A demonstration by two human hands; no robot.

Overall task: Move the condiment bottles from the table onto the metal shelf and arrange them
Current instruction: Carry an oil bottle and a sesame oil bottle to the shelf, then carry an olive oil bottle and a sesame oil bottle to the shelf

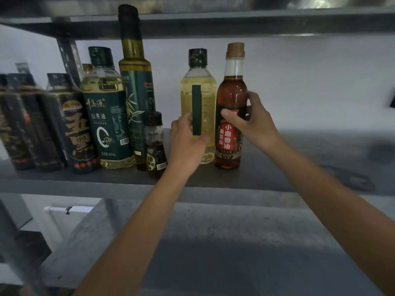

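On the metal shelf (267, 174) stands a row of condiment bottles. My left hand (188, 144) grips a pale yellow oil bottle (206, 99) with a dark green cap and a green strip down its side. Right beside it my right hand (252, 120) holds a brown sesame oil bottle (230, 97) with a red label and a tan cap. Both bottles stand upright on the shelf. To the left are a small dark bottle (155, 142), a tall olive oil bottle (136, 82), a green-labelled camellia oil bottle (106, 112) and several dark sauce bottles (32, 122).
An upper shelf board (213, 24) runs just above the tallest bottle's cap. The shelf to the right of the sesame oil bottle bears no bottles. A lower grey shelf surface (213, 242) lies below. A slotted metal upright (68, 54) stands at the back left.
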